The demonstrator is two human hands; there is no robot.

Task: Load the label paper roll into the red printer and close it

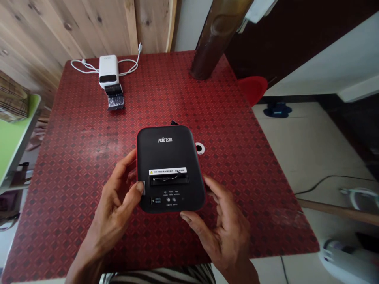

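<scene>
Red patterned sheeting covers the tabletop point(166, 106) in front of me, a diamond weave with scuffed, darker patches, and its near edge runs just past my striped shirt point(160, 277). Over the middle of it I have a black machine point(168, 157) with red edges, a printed logo, a yellow-and-white warning sticker and a dark slot on top; I can't tell whether it rests on the table or sits just above it. My left hand point(118, 189) curls around its left side, thumb pressed on the top face near the edge. My right hand point(220, 225) is spread around the near right corner, thumb along the front edge, though I can't tell how firmly it grips. Beyond the machine, a white ring point(199, 148) lies on the table, and farther off sits a small white gadget point(108, 69), looped by a white cable point(130, 69), with a black strip point(115, 100) lying against its front. A dark brown post point(213, 39) rises from the far side of the table. Pale plank walls point(74, 27) stand behind it, a checked bag point(12, 98) sits on a green shelf point(14, 134) to my left, and a red seat point(253, 88) and blue slippers point(277, 110) are on the tiled floor point(308, 150) to my right.
</scene>
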